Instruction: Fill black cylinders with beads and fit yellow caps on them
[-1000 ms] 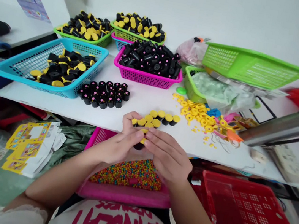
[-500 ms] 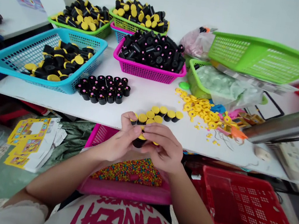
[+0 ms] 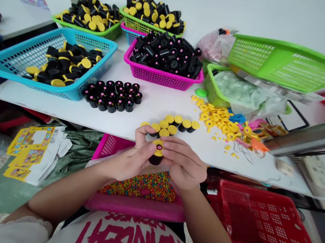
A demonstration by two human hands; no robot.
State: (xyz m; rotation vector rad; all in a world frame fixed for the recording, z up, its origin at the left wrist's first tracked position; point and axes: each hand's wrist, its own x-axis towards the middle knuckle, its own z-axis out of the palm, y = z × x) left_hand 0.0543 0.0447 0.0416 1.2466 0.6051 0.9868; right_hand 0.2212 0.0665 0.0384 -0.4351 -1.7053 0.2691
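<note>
On my feed the yellow-topped cyl is held up btwn both hands, by the front edge of the white table & above the pink bin. Its long axis runs approx. upright: yellow end up & facing my cam, w/ a pink dot in the middle, black body pointing down. Exact tilt I can't read, since fingers cover both sides.

L hand grips it from the left, thumb on the yellow end's side, index finger bent up behind. R hand has its fingers bent & laid together, tips against the right side, so the piece is pinched btwn the two; R thumb's mostly hidden, can't tell where its tip sits.

Just beyond the hands I've got a cluster of yellow-capped cyls standing on the table, yellow ends up. Farther L, pink-dotted black cyls stand in a tight group, dots up, next to the blue basket, where more capped ones lie at all angles. Magenta basket behind holds heaped black ones, mixed directions. To the R, loose yellow pieces are spread out. Pink bin's got multicoloured beads.
</note>
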